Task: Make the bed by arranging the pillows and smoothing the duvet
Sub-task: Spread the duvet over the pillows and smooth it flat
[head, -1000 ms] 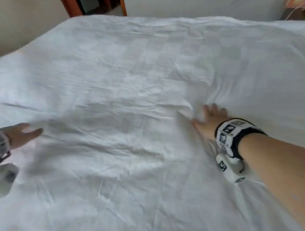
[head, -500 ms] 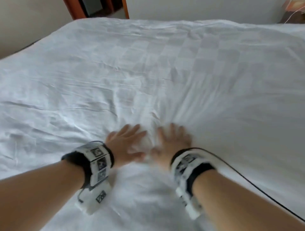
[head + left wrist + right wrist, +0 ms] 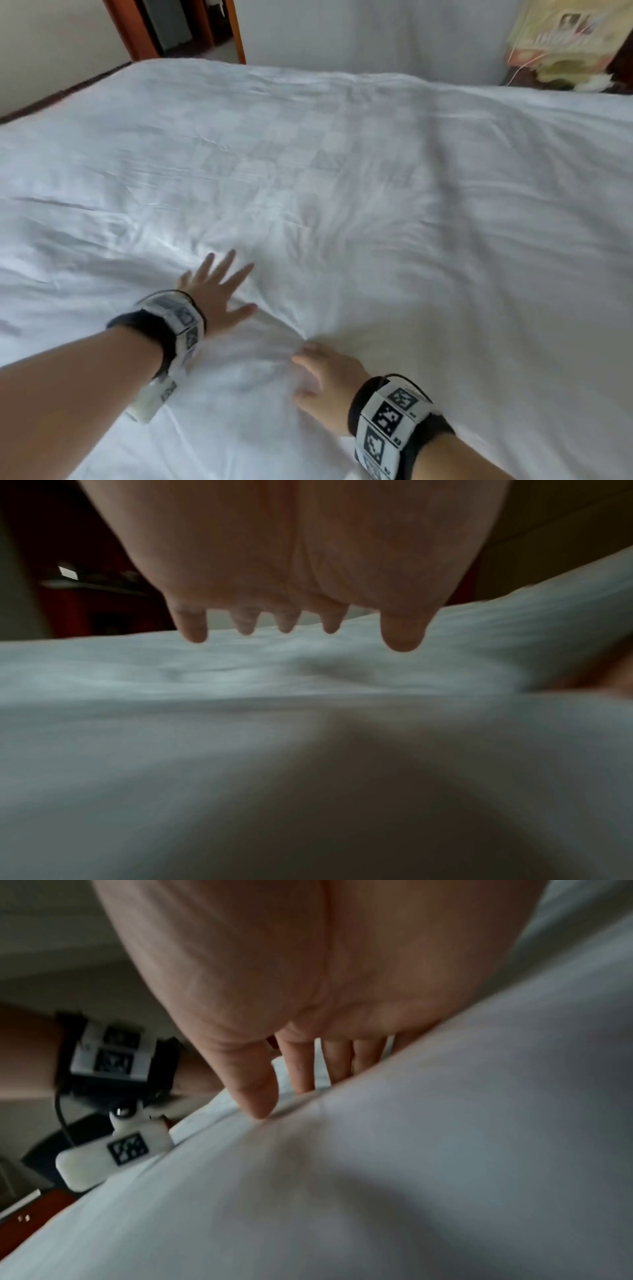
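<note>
A white duvet (image 3: 342,164) with a faint check weave covers the whole bed and is creased in the near middle. My left hand (image 3: 219,291) lies flat on it with fingers spread and straight, just left of a raised fold (image 3: 274,315). In the left wrist view the left hand (image 3: 301,631) hovers low over the duvet (image 3: 240,674), fingers straight. My right hand (image 3: 318,380) rests palm down nearer to me, its fingers partly sunk in the cloth. The right wrist view shows the right hand (image 3: 291,1080) with straight fingers touching the duvet (image 3: 411,1150). No pillow is in view.
A wooden door frame (image 3: 236,31) and a dark doorway stand beyond the far left corner of the bed. A pale wall runs behind the bed. A yellowish bag (image 3: 565,44) sits at the far right past the duvet's edge.
Both hands came together at the near middle half a second ago. Since then the left hand has slid away from me and the right hand has drawn back nearer to me.
</note>
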